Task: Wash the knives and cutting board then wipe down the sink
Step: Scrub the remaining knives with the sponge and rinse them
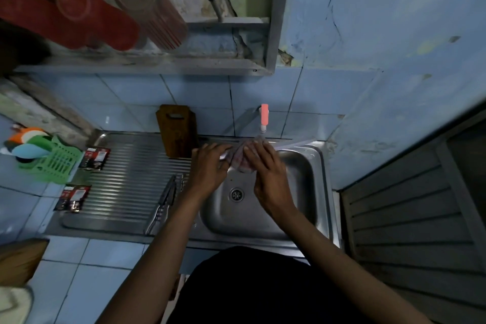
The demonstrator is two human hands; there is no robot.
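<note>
A dark shirt (252, 289) fills the near edge, and both forearms are stretched from it over the sink (319, 166). A pale cloth (240, 159) is held over the far side of the basin, under the pink tap (264, 116). It is gripped by the left hand (210, 166) with curled fingers at its left end, and pinched by the right hand (264, 171) at its right end. The drain (236, 194) is seen below and between the hands. The knives (164, 205) are laid together on the ribbed drainboard (123, 179), near its right edge, just beside the left forearm. The board (177, 131) is stood upright at the drainboard's far edge, against the tiled wall. Two dark sachets (94, 158) are laid along the drainboard's left edge, with a green basket (56, 160) beside them on the counter.
</note>
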